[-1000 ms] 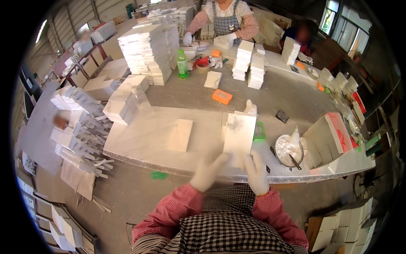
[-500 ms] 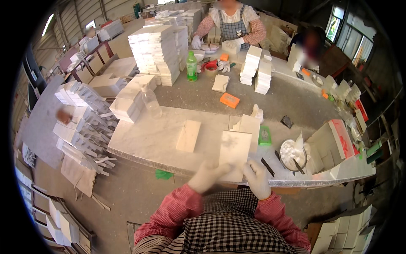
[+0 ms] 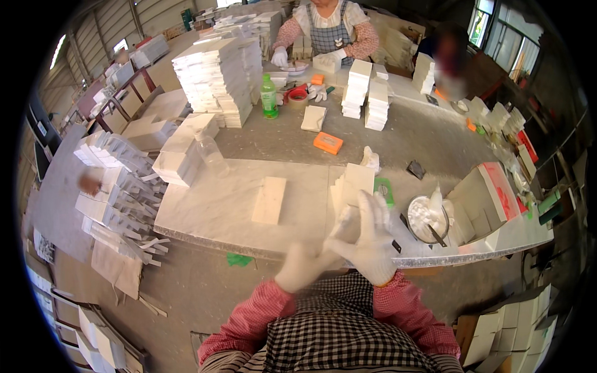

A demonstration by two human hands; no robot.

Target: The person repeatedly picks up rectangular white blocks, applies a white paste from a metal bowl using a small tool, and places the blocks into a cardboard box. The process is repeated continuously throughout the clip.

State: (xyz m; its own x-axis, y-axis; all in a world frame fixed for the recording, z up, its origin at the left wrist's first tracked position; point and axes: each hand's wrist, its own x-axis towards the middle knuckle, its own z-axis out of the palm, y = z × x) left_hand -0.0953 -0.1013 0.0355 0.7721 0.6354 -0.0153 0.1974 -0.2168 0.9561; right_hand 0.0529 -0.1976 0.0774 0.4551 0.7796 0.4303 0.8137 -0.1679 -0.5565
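My gloved left hand [image 3: 303, 264] is smeared by motion at the table's near edge, so its fingers cannot be made out. Beside it, my gloved right hand [image 3: 371, 239] is raised with its fingers stretched out and spread. A blurred pale strip stands between the hands; whether it is a white tile seen edge-on or fingers, I cannot tell. Just beyond the right hand, a small stack of white tiles [image 3: 357, 180] sits on the marble slab [image 3: 217, 205]. A single cream tile [image 3: 270, 200] lies flat to the left.
A bowl of white paste [image 3: 427, 217] with a dark spatula stands right, beside an open white box [image 3: 482, 199]. Tall tile stacks [image 3: 211, 81], a green bottle [image 3: 268, 96] and an orange box [image 3: 328, 143] lie farther back. A co-worker [image 3: 333, 37] works across the table.
The tile that both hands held upright no longer shows its broad face. My right hand has opened and risen, while my left blurs in motion. The view has shifted slightly.
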